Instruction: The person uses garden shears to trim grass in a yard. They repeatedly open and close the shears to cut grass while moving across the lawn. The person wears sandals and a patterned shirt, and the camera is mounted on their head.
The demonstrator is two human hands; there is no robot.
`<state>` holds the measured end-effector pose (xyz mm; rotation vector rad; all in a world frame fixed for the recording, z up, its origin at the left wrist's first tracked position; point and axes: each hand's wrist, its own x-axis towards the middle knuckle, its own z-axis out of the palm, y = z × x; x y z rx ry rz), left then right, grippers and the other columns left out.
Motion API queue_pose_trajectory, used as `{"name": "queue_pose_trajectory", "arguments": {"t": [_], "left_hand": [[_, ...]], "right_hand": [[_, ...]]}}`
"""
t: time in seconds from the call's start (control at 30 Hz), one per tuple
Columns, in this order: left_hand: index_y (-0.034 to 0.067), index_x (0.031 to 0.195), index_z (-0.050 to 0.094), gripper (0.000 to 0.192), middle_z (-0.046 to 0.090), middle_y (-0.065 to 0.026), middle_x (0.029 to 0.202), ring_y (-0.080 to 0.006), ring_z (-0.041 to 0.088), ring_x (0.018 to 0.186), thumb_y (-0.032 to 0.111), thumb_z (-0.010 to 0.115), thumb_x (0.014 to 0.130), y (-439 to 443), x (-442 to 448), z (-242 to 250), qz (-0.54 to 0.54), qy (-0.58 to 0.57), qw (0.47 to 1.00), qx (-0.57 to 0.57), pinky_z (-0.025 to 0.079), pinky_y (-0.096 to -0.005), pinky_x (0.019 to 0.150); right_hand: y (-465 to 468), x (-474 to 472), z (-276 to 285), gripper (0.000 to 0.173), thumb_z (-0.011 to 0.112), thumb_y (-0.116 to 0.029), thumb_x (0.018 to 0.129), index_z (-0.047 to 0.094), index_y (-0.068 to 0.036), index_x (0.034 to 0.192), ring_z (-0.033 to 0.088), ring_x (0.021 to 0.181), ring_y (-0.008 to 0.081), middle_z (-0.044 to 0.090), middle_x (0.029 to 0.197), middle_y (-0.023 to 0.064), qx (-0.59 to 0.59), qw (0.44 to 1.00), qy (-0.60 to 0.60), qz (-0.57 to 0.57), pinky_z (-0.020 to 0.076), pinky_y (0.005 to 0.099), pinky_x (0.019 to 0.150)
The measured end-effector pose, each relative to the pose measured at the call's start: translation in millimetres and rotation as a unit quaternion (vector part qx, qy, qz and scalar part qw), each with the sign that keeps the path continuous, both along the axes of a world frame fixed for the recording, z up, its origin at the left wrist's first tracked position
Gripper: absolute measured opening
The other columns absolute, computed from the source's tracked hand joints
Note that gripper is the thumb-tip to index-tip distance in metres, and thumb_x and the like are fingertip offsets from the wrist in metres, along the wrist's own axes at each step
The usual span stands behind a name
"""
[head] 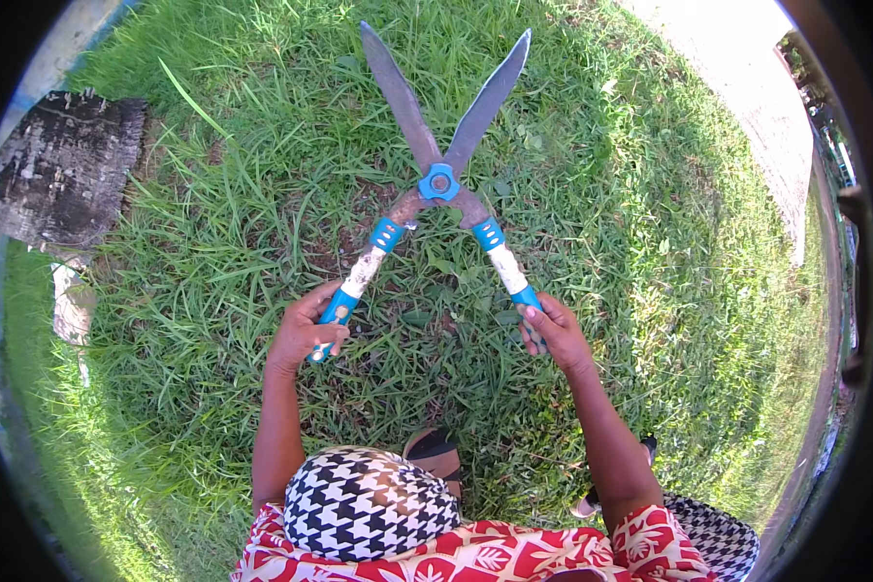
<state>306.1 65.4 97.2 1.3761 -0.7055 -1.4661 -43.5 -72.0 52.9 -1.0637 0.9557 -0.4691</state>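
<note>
A pair of hedge shears with rusty blades, a blue pivot knob and blue-and-white handles is held over the grass, its blades spread wide and pointing away from me. My left hand grips the left handle at its blue end. Around the blue end of the right handle my right hand is closed. Green grass lies beneath the shears, with nothing visibly between the two blades.
At the left, a weathered dark slab rests near a pale wall edge. A small pale stone is below it. Bright paving borders the grass at upper right. A sandal shows near my patterned clothing.
</note>
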Motion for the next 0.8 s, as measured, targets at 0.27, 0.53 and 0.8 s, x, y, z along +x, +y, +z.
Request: {"name": "queue_pose_trajectory", "arguments": {"t": [0.27, 0.53, 0.8], "left_hand": [[-0.003, 0.126, 0.044, 0.066, 0.059, -0.0105, 0.073, -0.0147, 0.054, 0.046, -0.004, 0.065, 0.063, 88, 22, 1, 0.038, -0.011, 0.978, 0.203, 0.045, -0.0273, 0.038], [0.005, 0.129, 0.043, 0.058, 0.056, -0.0017, 0.075, -0.009, 0.053, 0.048, 0.003, 0.064, 0.075, -44, -85, -36, -0.164, -0.055, 0.983, 0.064, 0.043, -0.0243, 0.043], [0.003, 0.131, 0.039, 0.064, 0.058, -0.0084, 0.083, -0.0123, 0.054, 0.05, -0.003, 0.062, 0.072, 20, -25, -26, -0.074, 0.005, 0.995, 0.067, 0.046, -0.0263, 0.046]], "right_hand": [[49, 18, -25, 0.029, 0.057, -0.033, 0.087, 0.055, -0.005, 0.081, 0.039, 0.034, 0.0078, 0.05, 0.054, 0.0007, 0.119, 0.987, 0.041, 0.104, 0.0292, 0.0212, 0.034], [40, -65, -57, 0.027, 0.055, -0.036, 0.087, 0.052, -0.009, 0.082, 0.04, 0.032, 0.0117, 0.05, 0.052, 0.004, 0.141, 0.974, 0.039, -0.17, 0.0314, 0.0233, 0.03], [12, -53, -39, 0.031, 0.057, -0.036, 0.086, 0.057, -0.007, 0.079, 0.04, 0.034, 0.0086, 0.05, 0.051, 0.0021, 0.04, 0.993, 0.114, -0.018, 0.0293, 0.0213, 0.033]]}}
